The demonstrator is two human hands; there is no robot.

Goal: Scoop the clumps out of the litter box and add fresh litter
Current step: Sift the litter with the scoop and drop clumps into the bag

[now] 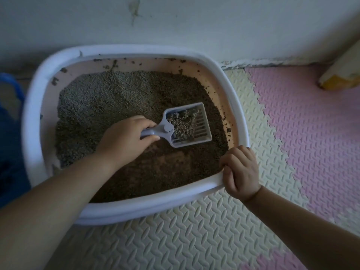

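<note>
The step in hand looks like sifting a lifted load, and doing it well starts at the far left: the blue container, well out beyond the left hand, may be where the waste belongs, though it is too blurred to be sure. That hand's fingers are curled round the handle of the scoop, with the thumb pressed along its near side. A gentle side-to-side shake from the wrist, with the blade held level and low over the litter, should let loose grains fall through the slots just ahead of those fingers while the clumps stay in. A tilt toward the open front edge would risk spilling them back. The right hand helps by steadying the litter box: its fingers hook over the near right corner of the rim, and that grip ought to stay firm so the box does not slide on the foam floor mat. The box sits on the floor against the wall, directly under both hands. It is a rounded white tub with a pinkish inner wall. Left of the scooping fingers the litter is pale grey and dry-looking. Toward the gripping fingers and the near wall it turns darker brown. Specks and smears of litter stick to the inner wall along the far and right sides.
</note>
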